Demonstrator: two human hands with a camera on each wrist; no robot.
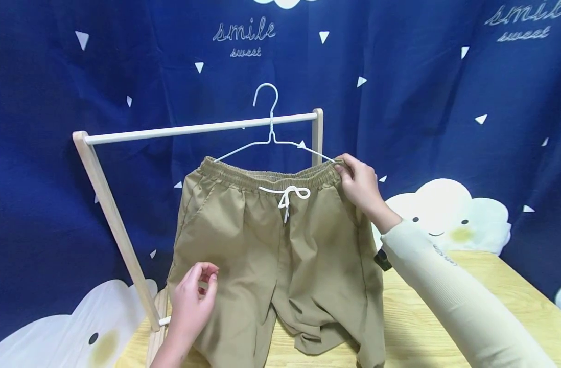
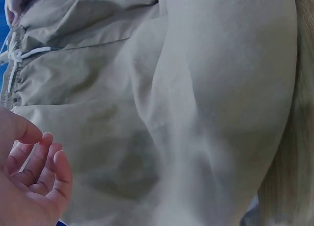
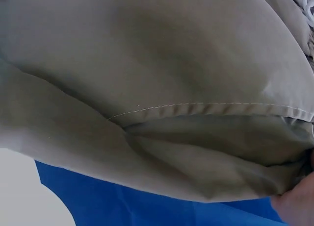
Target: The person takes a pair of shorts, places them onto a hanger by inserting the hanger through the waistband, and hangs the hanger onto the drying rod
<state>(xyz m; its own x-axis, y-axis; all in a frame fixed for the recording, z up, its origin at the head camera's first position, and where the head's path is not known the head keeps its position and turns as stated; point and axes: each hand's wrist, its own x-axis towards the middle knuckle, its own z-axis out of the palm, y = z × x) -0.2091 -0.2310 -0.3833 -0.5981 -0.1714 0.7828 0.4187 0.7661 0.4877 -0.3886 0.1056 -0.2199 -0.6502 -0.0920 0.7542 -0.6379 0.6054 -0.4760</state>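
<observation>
Khaki pants (image 1: 243, 220) with an elastic waistband and a white drawstring (image 1: 287, 194) tied in a bow hang from a white wire hanger (image 1: 272, 135). The hanger's two arms go down inside the waistband, and its hook stands above the rack's bar, apart from it as far as I can tell. My right hand (image 1: 359, 184) pinches the waistband at its right corner, by the hanger's end. In front of the left pant leg is my left hand (image 1: 195, 296), its fingers loosely curled around nothing. The left wrist view shows those fingers (image 2: 61, 172) beside the fabric.
Behind the pants stands a wooden rack with a white crossbar (image 1: 170, 132) and a slanting left post (image 1: 117, 230). It rests on a light wood table (image 1: 483, 306). A blue curtain (image 1: 423, 128) with white clouds and triangles covers the back. Something small and black (image 1: 382, 259) shows beside the right pant leg.
</observation>
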